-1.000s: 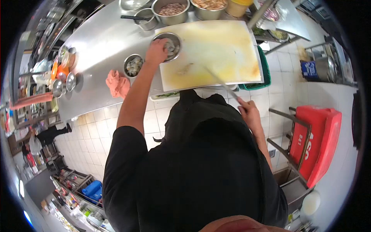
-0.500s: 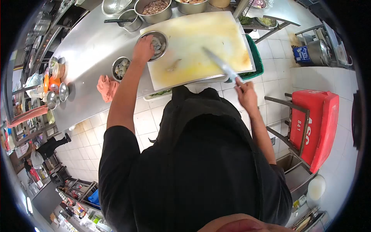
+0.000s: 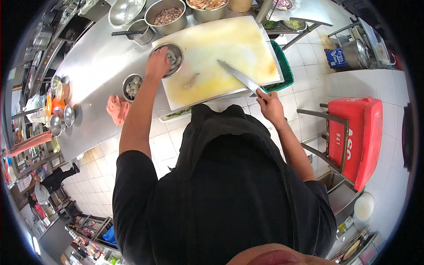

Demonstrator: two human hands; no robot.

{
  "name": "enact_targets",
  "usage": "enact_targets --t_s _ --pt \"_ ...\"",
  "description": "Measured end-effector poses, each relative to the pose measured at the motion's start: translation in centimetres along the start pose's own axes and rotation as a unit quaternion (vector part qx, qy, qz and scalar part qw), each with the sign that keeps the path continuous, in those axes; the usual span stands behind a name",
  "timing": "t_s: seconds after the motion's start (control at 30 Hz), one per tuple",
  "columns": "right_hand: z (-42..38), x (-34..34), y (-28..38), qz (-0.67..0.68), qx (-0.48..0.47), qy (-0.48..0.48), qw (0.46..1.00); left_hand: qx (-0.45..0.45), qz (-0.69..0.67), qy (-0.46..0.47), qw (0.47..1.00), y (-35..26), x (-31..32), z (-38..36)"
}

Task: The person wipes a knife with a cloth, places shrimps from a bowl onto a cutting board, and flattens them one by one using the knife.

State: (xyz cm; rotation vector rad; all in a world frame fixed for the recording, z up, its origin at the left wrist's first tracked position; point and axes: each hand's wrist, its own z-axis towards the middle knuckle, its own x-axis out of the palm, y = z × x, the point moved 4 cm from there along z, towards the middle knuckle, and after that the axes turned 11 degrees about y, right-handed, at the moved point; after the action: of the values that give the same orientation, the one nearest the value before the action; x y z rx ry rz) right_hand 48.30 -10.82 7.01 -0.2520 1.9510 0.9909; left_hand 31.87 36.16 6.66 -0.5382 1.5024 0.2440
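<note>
My left hand reaches over the rim of a metal bowl that holds peeled raw shrimp. Its fingers are curled down at the shrimp, and what lies between them is hidden. In my right hand is the handle of a kitchen knife, its blade slanting low over the white, yellow-stained cutting board. One shrimp lies alone on the board between the bowl and the knife. A smaller metal bowl of shrimp stands left of my forearm.
A crumpled pink cloth lies near the steel table's front edge. Behind the board stand a pot of chopped meat and a handled saucepan. A green bin is right of the board, and a red box stands farther right.
The view has shifted slightly, moving the table and board left in the picture. My left hand stays at the shrimp bowl. The knife blade looks steadier and less blurred.
</note>
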Motion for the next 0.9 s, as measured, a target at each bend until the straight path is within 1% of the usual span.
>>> enact_targets --t_s 0.1,0.17,0.2,0.23,0.27,0.37,0.43,0.5,0.53,0.57,0.63,0.7,0.73,0.77,0.83,0.87,0.9 --pt "3.4 0.0 -5.6 -0.021 0.065 -0.092 0.993 0.001 -0.002 -0.008 1.0 0.4 0.2 -0.2" --pt "4.5 -3.9 -7.9 0.044 0.133 -0.131 0.981 0.004 -0.006 -0.008 1.0 0.5 0.1 0.0" --pt "5.8 -4.2 -11.9 0.052 0.082 -0.194 0.976 0.001 -0.009 -0.006 1.0 0.4 -0.1 -0.2" --pt "5.7 -5.8 -11.0 0.058 0.031 -0.256 0.964 0.0 -0.013 -0.003 1.0 0.3 -0.1 -0.2" --pt "5.1 -5.9 -12.9 0.38 0.203 -0.102 0.897 0.001 -0.019 -0.004 1.0 0.2 -0.1 -0.3" --pt "3.8 -7.4 -10.6 0.581 0.166 -0.128 0.787 0.017 -0.031 -0.006 0.999 0.3 0.6 -0.5" --pt "3.4 -7.5 -9.6 0.593 0.149 -0.189 0.768 0.043 -0.023 -0.013 0.999 0.4 0.7 -0.6" --pt "3.2 -6.8 -9.6 0.645 0.137 -0.217 0.72 0.035 -0.026 -0.005 0.999 0.5 0.9 -0.5" --pt "2.9 -6.6 -9.0 0.658 0.153 -0.246 0.695 0.034 -0.03 -0.002 0.999 0.6 0.9 -0.4" --pt "2.7 -6.6 -8.5 0.675 0.142 -0.245 0.682 0.033 -0.033 0.0 0.999 0.6 1.1 -0.3" --pt "2.3 -6.3 -7.7 0.601 0.147 -0.249 0.745 0.024 -0.025 0.005 0.999 0.3 0.9 -0.2" --pt "1.7 -5.7 -6.3 0.558 0.154 -0.24 0.779 0.011 -0.019 0.007 1.0 0.1 0.5 -0.5" --pt "1.6 -5.3 -5.0 0.55 0.122 -0.261 0.784 0.004 -0.018 0.004 1.0 -0.1 0.4 -0.5" --pt "1.9 -4.4 -4.4 0.532 0.109 -0.263 0.797 -0.003 -0.018 0.001 1.0 -0.2 0.3 -0.5" --pt "2.1 -3.4 -1.5 0.52 0.145 -0.292 0.789 -0.012 -0.037 -0.026 0.999 0.0 0.5 -0.5" --pt "2.8 -2.4 -1.2 0.497 0.138 -0.273 0.812 -0.016 -0.047 -0.039 0.998 0.3 0.6 -0.4" --pt "3.4 -1.6 -1.0 0.472 0.133 -0.254 0.834 -0.043 -0.092 -0.036 0.994 0.5 0.5 -0.4"
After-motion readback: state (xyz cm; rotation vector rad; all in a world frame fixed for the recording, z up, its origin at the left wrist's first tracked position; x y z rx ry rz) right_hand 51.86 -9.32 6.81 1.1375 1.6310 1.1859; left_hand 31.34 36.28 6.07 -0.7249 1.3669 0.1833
